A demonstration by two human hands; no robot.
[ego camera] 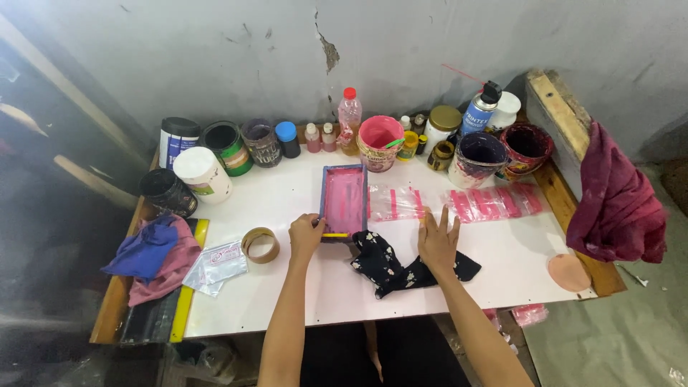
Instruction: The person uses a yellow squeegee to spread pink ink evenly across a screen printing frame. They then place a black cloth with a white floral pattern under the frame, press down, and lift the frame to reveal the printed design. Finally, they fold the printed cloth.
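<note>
Your left hand (306,235) has its grip closed on the near left corner of the pink screen frame (344,199); your right hand (437,240) lies flat, fingers spread, on the black floral cloth (390,264) on the counter (287,287).

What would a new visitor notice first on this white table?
Probably the pink screen frame at the table's middle, its near corner held by the left hand. The right hand rests flat on a black floral cloth beside it. Stained paint tubs line the wall behind.
</note>
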